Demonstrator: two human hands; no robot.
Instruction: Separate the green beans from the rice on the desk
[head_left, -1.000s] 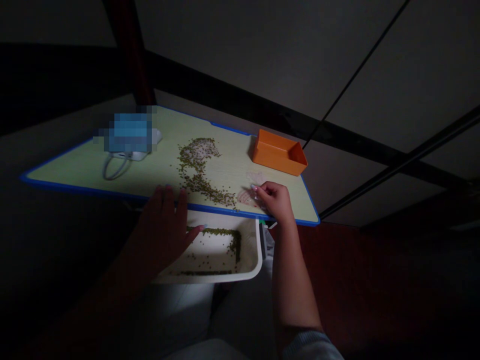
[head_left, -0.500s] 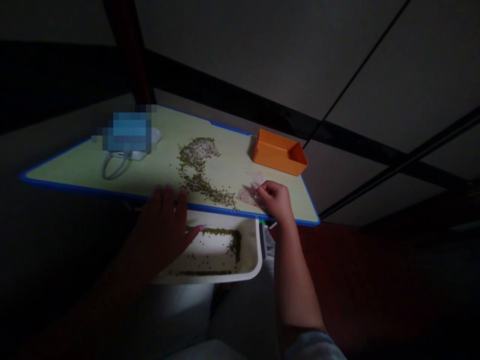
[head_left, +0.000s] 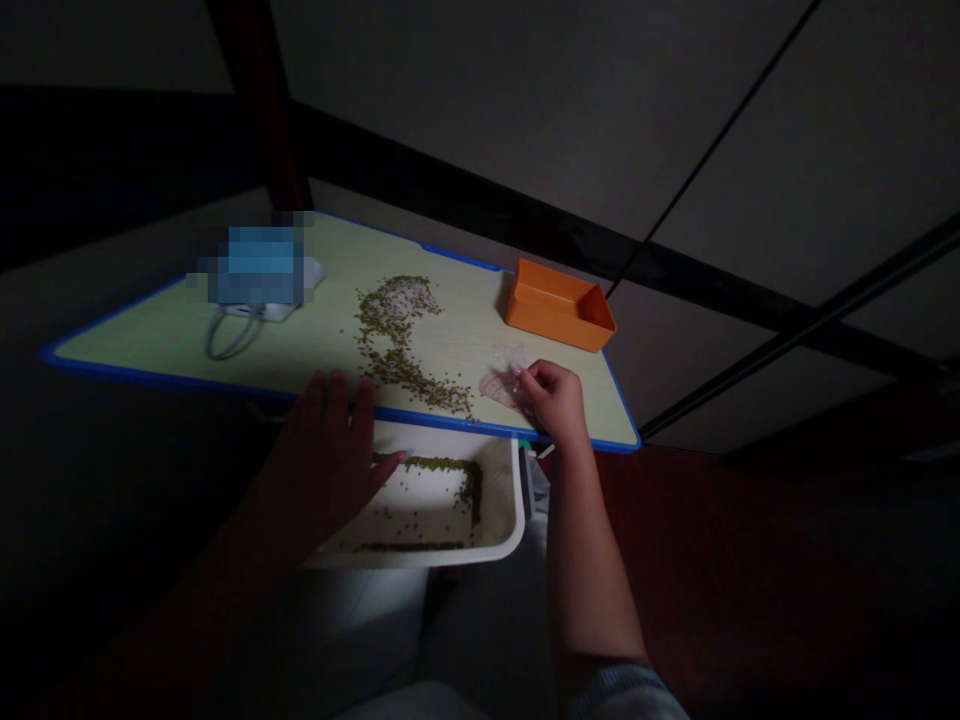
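Observation:
My right hand [head_left: 551, 395] is closed in a pinch on a clear plastic bag [head_left: 499, 388] with reddish print, lying at the table's front right. My left hand [head_left: 326, 450] is open, its fingers spread over the front edge and its thumb above a white bin [head_left: 506, 540]. Small green beans, apparently mung beans [head_left: 394, 360], lie scattered between the hands on the pale table top, mixed with whitish grains [head_left: 407, 294] toward the back. More green beans line the inside of the bin.
The pale table [head_left: 465, 300] has a blue rim. An orange box [head_left: 551, 315] stands open at its back right. On the left sits a blurred-out device [head_left: 261, 262] with a grey cable loop [head_left: 217, 340]. A panelled wall [head_left: 480, 120] rises behind.
My right hand has shifted very slightly to the right, still pinching the plastic bag. My left hand, the beans and the orange box stay as they were.

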